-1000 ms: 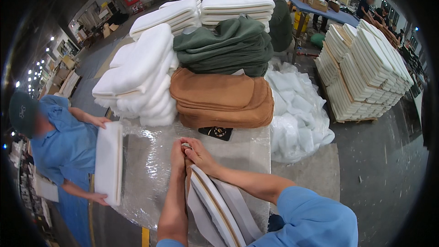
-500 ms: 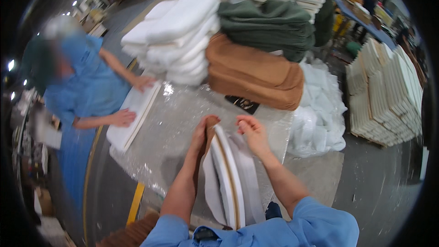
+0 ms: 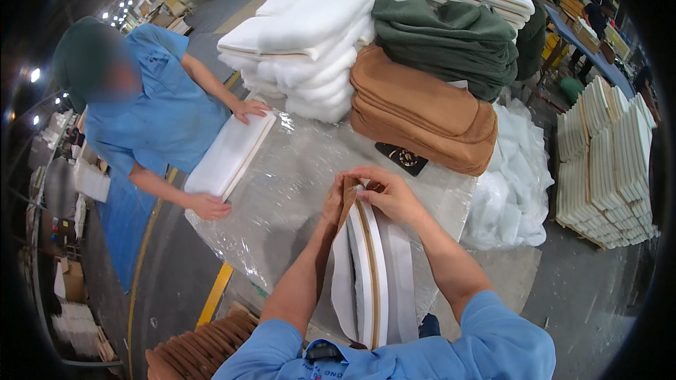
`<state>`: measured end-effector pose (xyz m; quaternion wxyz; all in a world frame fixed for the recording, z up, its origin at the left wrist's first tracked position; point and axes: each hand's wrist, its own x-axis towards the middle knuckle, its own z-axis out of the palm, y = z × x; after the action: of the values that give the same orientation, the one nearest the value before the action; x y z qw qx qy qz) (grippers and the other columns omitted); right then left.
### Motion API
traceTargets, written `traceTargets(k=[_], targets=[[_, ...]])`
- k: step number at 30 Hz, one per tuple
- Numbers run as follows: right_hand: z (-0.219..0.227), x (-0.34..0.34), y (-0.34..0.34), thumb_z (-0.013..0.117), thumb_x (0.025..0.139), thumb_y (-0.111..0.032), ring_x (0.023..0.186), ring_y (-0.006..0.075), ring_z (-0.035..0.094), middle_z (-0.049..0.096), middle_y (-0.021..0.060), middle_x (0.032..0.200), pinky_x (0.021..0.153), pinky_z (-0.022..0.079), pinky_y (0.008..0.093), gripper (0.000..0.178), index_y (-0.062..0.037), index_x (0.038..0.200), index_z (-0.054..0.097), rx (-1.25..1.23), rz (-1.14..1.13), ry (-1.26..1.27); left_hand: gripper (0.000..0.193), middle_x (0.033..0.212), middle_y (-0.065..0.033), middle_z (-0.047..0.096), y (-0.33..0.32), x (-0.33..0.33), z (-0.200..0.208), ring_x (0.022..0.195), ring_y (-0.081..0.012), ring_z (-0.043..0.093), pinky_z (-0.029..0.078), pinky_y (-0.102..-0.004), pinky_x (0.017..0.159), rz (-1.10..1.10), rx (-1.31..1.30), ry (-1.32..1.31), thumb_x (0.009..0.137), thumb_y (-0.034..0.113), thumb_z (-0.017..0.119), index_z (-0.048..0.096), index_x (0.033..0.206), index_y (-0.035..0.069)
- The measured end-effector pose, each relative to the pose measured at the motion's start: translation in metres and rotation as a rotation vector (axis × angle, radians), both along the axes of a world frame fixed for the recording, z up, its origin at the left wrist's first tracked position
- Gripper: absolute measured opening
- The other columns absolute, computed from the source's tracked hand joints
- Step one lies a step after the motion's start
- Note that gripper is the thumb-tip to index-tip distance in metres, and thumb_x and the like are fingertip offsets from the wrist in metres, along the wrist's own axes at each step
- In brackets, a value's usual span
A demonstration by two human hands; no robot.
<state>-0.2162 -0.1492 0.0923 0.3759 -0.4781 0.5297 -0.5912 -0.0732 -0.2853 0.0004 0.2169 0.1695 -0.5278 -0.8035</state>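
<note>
Left hand [image 3: 332, 200] and right hand [image 3: 389, 193] pinch the far end of a white foam pad with brown cover [image 3: 366, 267], standing on edge on the plastic-covered surface [image 3: 296, 169], with brown cushions [image 3: 422, 112] stacked beyond.

This is a factory floor or warehouse for padded textile goods, not a home or shop. A worktable [image 3: 282, 190] wrapped in clear plastic film carries tall stacks of folded white pads [image 3: 310, 42], green covers [image 3: 451, 42] and brown covers [image 3: 422, 109]. More white panels [image 3: 605, 169] stand in rows on the bare concrete floor [image 3: 605, 295], beside a heap of white stuffing [image 3: 514, 183]. A yellow line [image 3: 215, 292] marks the floor, rows of ceiling lamps [image 3: 130, 3] light the hall, and a co-worker [image 3: 162, 109] wears a blue work uniform.
</note>
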Motion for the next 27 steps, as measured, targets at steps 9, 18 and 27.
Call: traceTargets(k=[9, 18, 27], targets=[[0.002, -0.015, -0.023, 0.071, 0.091, 0.0, 0.11, 0.0223, 0.07, 0.074, 0.0104, 0.12, 0.092, 0.055, 0.0317, 0.022, -0.0012, 0.112, 0.076, -0.047, 0.119, 0.296, 0.054, 0.122, -0.0085, 0.062, 0.005, -0.004, -0.009, 0.115, -0.023, 0.06, 0.045, -0.0346, 0.105, 0.175, -0.355, -0.029, 0.113, 0.049, 0.037, 0.059, 0.131, 0.004], [-0.033, 0.023, -0.026, 0.069, 0.1, -0.015, 0.102, 0.0135, 0.062, 0.072, 0.0026, 0.106, 0.097, 0.048, 0.0302, 0.016, -0.0001, 0.104, 0.073, -0.258, 0.022, -0.136, 0.076, 0.112, -0.0108, 0.069, -0.065, -0.027, 0.04, 0.094, -0.019, 0.066, 0.052, -0.0342, 0.089, -0.261, -0.239, -0.536, 0.108, 0.066, 0.031, 0.066, 0.123, 0.001], [-0.049, 0.039, -0.021, 0.07, 0.1, -0.02, 0.097, 0.0134, 0.064, 0.073, 0.0035, 0.098, 0.089, 0.049, 0.0317, 0.02, -0.0005, 0.096, 0.072, -0.158, -0.104, -0.222, 0.084, 0.122, -0.0123, 0.067, -0.025, -0.111, 0.124, 0.099, -0.0261, 0.066, 0.054, -0.041, 0.091, -0.74, -0.349, -0.681, 0.101, 0.08, 0.029, 0.061, 0.139, 0.013]])
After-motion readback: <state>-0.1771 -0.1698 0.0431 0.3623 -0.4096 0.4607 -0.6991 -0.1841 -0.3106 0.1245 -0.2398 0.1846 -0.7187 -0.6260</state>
